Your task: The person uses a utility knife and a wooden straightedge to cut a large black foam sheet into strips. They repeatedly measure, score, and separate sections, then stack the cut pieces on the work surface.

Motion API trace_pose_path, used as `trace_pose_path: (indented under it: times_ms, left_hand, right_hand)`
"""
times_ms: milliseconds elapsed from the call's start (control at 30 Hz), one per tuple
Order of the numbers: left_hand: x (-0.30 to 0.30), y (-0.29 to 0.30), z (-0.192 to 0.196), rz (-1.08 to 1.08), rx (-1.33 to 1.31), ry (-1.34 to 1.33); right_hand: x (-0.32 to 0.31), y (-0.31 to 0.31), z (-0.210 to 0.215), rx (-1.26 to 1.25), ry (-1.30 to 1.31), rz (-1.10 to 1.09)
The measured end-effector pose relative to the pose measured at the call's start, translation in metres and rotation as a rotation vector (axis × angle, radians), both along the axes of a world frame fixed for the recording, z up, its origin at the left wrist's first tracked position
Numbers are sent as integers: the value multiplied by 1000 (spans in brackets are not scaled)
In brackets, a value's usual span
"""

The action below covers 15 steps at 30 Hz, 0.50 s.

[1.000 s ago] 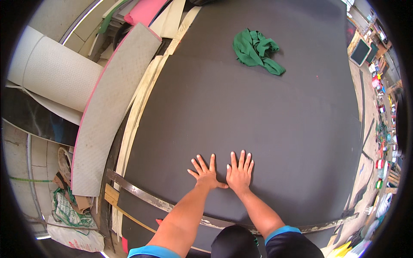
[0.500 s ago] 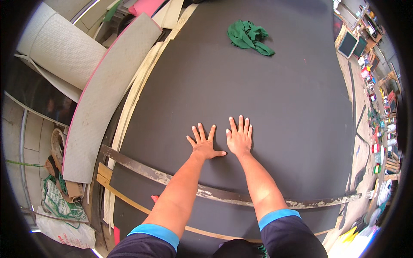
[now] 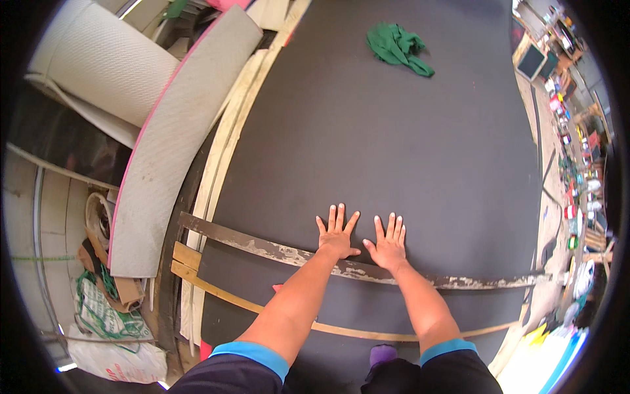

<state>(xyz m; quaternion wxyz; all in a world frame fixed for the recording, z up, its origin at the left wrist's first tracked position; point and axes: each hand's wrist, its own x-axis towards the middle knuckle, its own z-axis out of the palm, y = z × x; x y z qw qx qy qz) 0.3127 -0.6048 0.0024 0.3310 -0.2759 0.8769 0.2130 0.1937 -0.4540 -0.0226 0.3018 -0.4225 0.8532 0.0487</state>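
A broad dark grey sheet (image 3: pixel 387 144) spreads out beneath both my hands. My left hand (image 3: pixel 336 238) lies palm down on it with fingers spread. To its right, a small gap away, my right hand (image 3: pixel 388 246) is also flat, fingers stretched forward. Neither hand holds anything. A long dark bar (image 3: pixel 485 282) with worn, pale patches crosses the sheet under my wrists. Nearer to me, a thin wooden strip (image 3: pixel 230 297) runs across, roughly alongside the bar. At the far end of the sheet lies a crumpled green cloth (image 3: pixel 398 48).
Pale wooden boards (image 3: pixel 226 148) line the sheet's left edge. Beside them stand a curved grey panel (image 3: pixel 174 138) with pink edging and a white textured roll (image 3: pixel 98 62). Plastic bags (image 3: pixel 118 351) sit at lower left. Along the right are many small coloured items (image 3: pixel 569 211).
Both hands have slid back toward me over the sheet, ending close to the bar. They stay flat and spread. The whole view has shifted slightly; the cloth lies as before.
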Motion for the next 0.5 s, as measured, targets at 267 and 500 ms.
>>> trace_pose_path:
  times_ms: [267, 500]
  left_hand:
    - [-6, -11, -8, -7, 95, -23]
    - [-1, -11, -8, -24, 86, 5]
  right_hand:
    - [-8, -5, -4, 63, 13, 3]
    - [-5, -3, -9, 50, 74, 11]
